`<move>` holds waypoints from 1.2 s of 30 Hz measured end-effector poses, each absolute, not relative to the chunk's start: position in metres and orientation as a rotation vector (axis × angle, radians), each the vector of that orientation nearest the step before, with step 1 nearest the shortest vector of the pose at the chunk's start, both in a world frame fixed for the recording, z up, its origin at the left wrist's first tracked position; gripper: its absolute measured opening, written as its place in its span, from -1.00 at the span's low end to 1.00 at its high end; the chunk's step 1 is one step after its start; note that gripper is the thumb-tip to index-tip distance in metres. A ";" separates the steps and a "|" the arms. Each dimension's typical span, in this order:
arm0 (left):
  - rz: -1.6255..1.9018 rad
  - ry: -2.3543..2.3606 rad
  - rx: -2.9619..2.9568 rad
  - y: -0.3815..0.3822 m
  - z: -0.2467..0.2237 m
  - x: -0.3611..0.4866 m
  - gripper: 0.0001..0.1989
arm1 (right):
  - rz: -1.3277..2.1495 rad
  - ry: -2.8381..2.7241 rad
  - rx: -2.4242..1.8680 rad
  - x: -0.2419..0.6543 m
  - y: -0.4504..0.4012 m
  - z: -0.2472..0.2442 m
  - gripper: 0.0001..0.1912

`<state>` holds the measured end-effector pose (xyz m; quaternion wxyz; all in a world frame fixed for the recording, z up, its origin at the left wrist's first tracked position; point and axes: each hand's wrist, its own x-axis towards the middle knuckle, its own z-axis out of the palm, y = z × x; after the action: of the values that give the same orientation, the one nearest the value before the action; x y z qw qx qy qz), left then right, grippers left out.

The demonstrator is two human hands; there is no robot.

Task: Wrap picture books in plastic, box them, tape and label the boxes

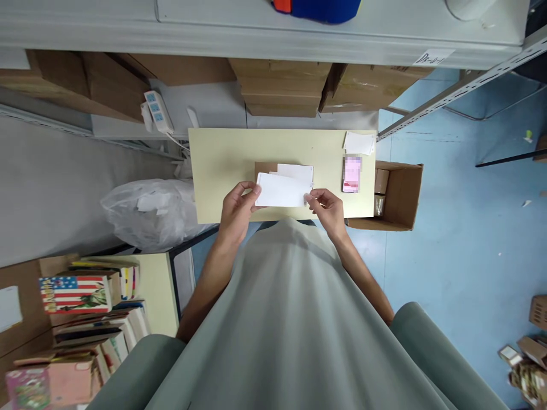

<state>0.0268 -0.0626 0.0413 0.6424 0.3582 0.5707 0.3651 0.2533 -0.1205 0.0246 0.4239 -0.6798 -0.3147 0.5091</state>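
A white rectangular sheet of paper [282,191] is held level between my two hands, above a pale yellow table [222,154]. My left hand [237,206] pinches its left edge, thumb on top. At its right edge my right hand [327,208] is closed, with thumb and fingertip on the lower right corner. Just beyond it lies another white sheet [297,171], partly covered. Under these shows a strip of a brown cardboard piece [265,167]; whether it is a box or a flat sheet I cannot tell.
On the table's right side are a phone [352,173] with a lit, blurred screen and some white papers [359,143]. An open cardboard box [401,196] stands right of the table. At left are a plastic bag [149,213] and a box of books [77,293]. A shelf [239,34] overhangs the far side.
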 end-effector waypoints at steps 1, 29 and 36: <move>0.829 1.304 0.813 -0.063 0.040 0.027 -0.49 | 1.280 -0.791 -1.696 0.252 -0.121 0.023 -0.48; 0.756 1.594 0.737 -0.056 -0.088 0.026 -0.59 | 1.243 -1.077 -2.085 0.252 -0.100 -0.059 -0.48; 0.655 1.737 0.984 -0.037 -0.101 0.034 -0.77 | 1.171 -1.215 -2.186 0.251 -0.081 -0.069 -0.61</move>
<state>0.0342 -0.0369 -0.1013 0.4970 0.4063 0.7174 0.2706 0.2512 -0.0810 -0.0694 0.1890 -0.7773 -0.4322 0.4163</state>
